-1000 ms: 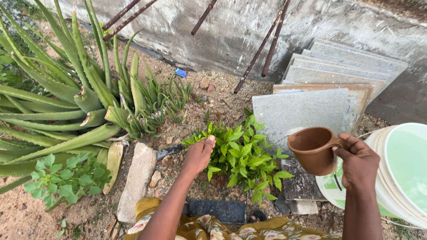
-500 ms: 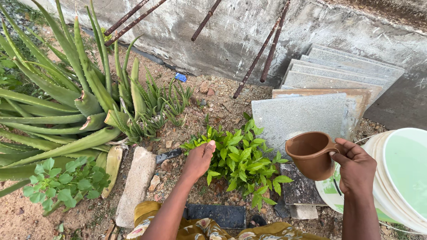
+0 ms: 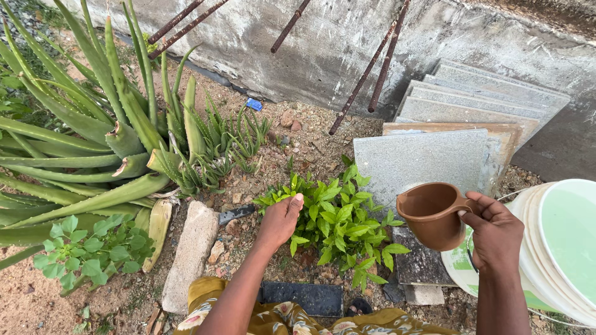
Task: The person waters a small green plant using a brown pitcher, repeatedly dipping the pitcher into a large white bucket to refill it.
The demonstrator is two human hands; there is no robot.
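Holding a brown mug by its handle, the right hand has its fingers curled tight around the handle. The mug hangs in the air just to the right of the small plant, with its open top tipped a little toward the leaves. You cannot tell if there is water in the mug.

The left hand rests at the left edge of the small plant. Its fingers are bent down into the leaves, so you cannot tell if it grips a leaf or just touches them. The thumb points up.

The small plant has bright green leaves and grows out of dry, stony soil.

To the right of the plant, past the mug, sits a big white bucket with pale green water inside. Behind the plant, grey stone slabs lean in a stack against a rough wall. Rusty rods lean on that wall too.

To the left of the plant lies a pale stone block. Farther left is a big aloe with long, thick, pointy leaves. Near the aloe, low down, grows a little weed with round leaves.

Below the plant there is a dark tile on the ground, touching the person's flowery yellow cloth.
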